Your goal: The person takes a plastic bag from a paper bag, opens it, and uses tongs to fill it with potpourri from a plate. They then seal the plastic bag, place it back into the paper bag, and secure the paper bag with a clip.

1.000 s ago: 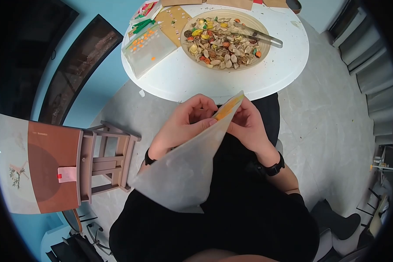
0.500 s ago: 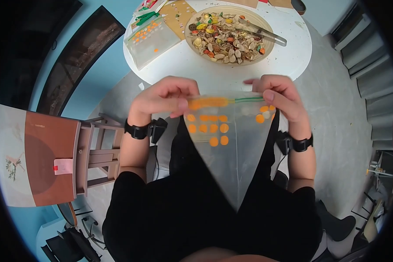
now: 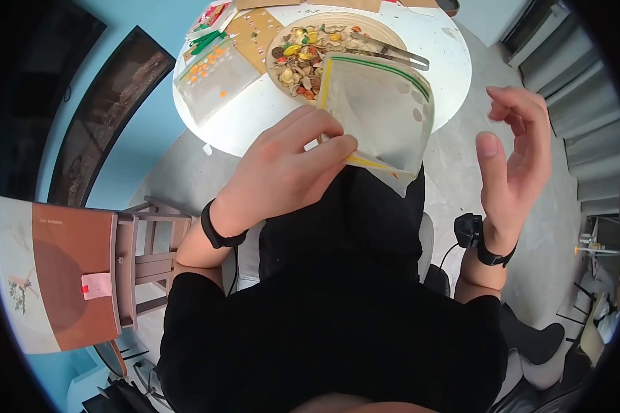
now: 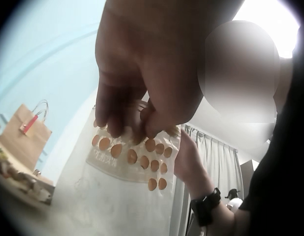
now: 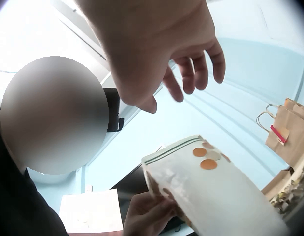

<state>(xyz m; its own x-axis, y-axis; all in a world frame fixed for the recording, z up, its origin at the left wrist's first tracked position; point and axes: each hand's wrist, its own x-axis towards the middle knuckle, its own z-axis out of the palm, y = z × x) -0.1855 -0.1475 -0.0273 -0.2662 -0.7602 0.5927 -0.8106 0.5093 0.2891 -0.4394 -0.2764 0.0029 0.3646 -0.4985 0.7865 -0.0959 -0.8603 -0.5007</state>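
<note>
My left hand (image 3: pixel 286 162) pinches the rim of a translucent plastic bag (image 3: pixel 386 113) in the head view. The bag's mouth gapes, showing a green strip along the far edge and a yellow one on the near edge. Orange dots cover its outer side in the left wrist view, below the fingers of the left hand (image 4: pixel 147 73). Off to the right of the bag, my right hand (image 3: pixel 520 151) is raised with fingers apart and slightly bent, touching nothing. The right wrist view shows that hand (image 5: pixel 166 54) above the bag (image 5: pixel 211 187).
On the white round table (image 3: pixel 238 134) stands a round tray (image 3: pixel 275 76) of mixed dried pieces, with metal tongs (image 3: pixel 399 54) across it. A second dotted bag (image 3: pixel 217 86) lies left of the tray, near green items (image 3: pixel 205 43). A wooden chair (image 3: pixel 145 258) stands at the left.
The bag went from being stretched between both hands to hanging open from my left hand, nearer the tray. My right hand has let go and moved off to the right.
</note>
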